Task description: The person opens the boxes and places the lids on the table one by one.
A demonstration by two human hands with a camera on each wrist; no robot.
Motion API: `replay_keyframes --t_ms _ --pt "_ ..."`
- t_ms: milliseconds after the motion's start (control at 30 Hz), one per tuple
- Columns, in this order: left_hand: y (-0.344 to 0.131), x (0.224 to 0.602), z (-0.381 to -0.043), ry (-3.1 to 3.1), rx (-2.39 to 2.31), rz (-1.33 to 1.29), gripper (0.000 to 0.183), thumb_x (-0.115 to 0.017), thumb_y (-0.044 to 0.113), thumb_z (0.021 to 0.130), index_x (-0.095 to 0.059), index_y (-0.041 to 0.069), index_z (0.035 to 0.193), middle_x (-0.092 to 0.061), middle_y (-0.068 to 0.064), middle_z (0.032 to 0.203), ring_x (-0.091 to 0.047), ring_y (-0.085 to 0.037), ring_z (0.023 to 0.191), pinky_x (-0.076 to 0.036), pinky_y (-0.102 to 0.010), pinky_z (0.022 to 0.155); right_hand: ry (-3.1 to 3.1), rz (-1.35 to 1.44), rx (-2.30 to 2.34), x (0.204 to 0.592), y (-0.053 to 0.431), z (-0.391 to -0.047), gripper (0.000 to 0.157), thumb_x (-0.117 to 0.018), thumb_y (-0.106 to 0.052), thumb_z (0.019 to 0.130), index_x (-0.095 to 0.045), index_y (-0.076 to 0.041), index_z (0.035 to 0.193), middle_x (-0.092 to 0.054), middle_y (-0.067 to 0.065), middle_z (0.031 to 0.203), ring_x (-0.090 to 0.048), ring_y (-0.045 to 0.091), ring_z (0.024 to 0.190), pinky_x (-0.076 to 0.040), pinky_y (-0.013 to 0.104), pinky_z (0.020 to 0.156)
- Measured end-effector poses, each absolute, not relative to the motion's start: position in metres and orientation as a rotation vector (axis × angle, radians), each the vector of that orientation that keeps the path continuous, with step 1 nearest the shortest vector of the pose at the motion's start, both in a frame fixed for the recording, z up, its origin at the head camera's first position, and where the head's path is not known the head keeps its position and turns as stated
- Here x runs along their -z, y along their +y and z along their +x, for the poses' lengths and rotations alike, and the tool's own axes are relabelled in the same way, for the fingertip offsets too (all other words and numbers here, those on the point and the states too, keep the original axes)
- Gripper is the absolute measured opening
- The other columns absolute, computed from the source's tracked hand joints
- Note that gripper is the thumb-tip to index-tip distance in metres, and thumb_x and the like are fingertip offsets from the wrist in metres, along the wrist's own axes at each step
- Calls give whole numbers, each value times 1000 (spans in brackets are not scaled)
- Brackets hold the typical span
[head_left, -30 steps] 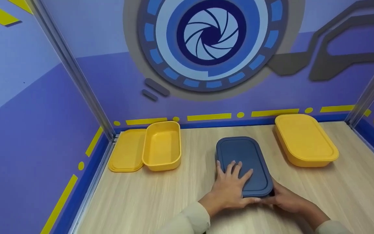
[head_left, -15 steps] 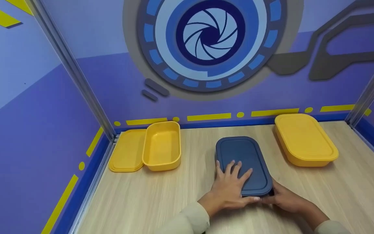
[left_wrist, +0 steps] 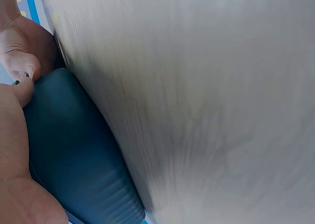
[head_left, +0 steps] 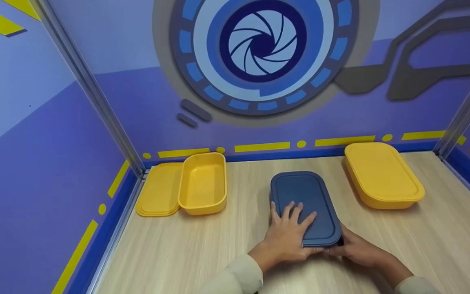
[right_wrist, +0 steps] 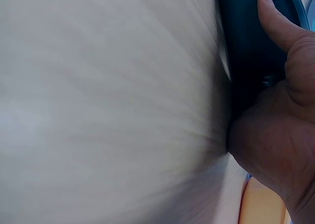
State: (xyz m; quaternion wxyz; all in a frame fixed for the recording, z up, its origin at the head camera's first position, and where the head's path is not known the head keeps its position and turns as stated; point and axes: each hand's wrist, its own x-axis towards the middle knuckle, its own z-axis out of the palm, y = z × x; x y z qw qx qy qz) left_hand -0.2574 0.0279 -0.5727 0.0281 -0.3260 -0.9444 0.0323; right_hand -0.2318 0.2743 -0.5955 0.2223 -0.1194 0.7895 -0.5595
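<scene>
I find my left hand (head_left: 286,237) laid flat on the lid (head_left: 304,190) of the dark blue box (left_wrist: 74,140), fingers spread and nearly straight, thumb along the near edge; it presses without wrapping. My right hand (head_left: 359,247) grips the near right corner, thumb on the near wall, the other fingers going round the side and mostly hidden. The thumb tips lie close together (I cannot certify contact).

Change: next to none. Against the two earlier head views, hands and box hold the same position; only the framing drifts slightly. I judge this a steady hold, with no progress on the box to record. The lid appears seated along every edge I can inspect. Whether the near end sits fully on the table (head_left: 243,245), I cannot tell.

Edges and clearance: the box stands right of centre, its far end short of the back wall (head_left: 137,106). To its right, well apart, is a lidded yellow box (head_left: 386,175). To its left, beyond a broad bare strip, stands an uncovered yellow box (head_left: 205,210) beside a loose yellow lid (head_left: 157,190) near the left corner. Sideways room looks ample, leftward most of all.
</scene>
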Motion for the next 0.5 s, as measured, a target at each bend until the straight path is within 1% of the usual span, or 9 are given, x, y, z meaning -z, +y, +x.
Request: replay_keyframes --t_ms 300,333,367,433,467,500 --pt "27 572 -257 -2922 -58 -1022 95 -20 97 90 -16 46 170 -31 -1 177 -31 -30 164 -26 -79 122 2177 -346 1553 595 274 -231 123 -83 -20 90 7 -30 173 10 13 182 8 38 167 -16 -4 102" --pt "26 572 -257 -2918 -55 -1023 95 -20 97 90 -16 46 170 -31 -2 177 -31 -30 164 -26 -79 122 2179 -342 1546 595 274 -232 123 -83 -21 90 7 -31 173 10 12 182 8 37 167 -16 -3 104" --pt "26 572 -257 -2914 -52 -1024 95 -20 97 90 -16 46 170 -31 -2 177 -31 -30 164 -26 -79 122 2182 -337 1537 595 274 -232 122 -83 -22 91 7 -31 173 9 11 182 8 37 167 -16 2 111" --pt "26 572 -257 -2913 -38 -1024 94 -20 96 91 -16 46 170 -31 -2 177 -31 -29 164 -26 -78 122 2186 -331 1528 595 273 -233 122 -82 -23 91 8 -31 173 9 12 182 7 38 168 -15 19 127" --pt "25 572 -257 -2913 -30 -1025 94 -20 96 91 -16 46 170 -31 -2 177 -30 -29 164 -26 -78 122 2193 -326 1514 594 273 -233 122 -82 -24 91 8 -31 173 8 12 183 6 38 168 -14 25 129" --pt "25 572 -257 -2914 -21 -1026 94 -21 96 91 -16 46 170 -31 -2 177 -30 -29 164 -25 -78 122 2196 -325 1507 594 273 -233 121 -82 -24 92 8 -32 173 8 12 183 6 38 168 -14 25 129"
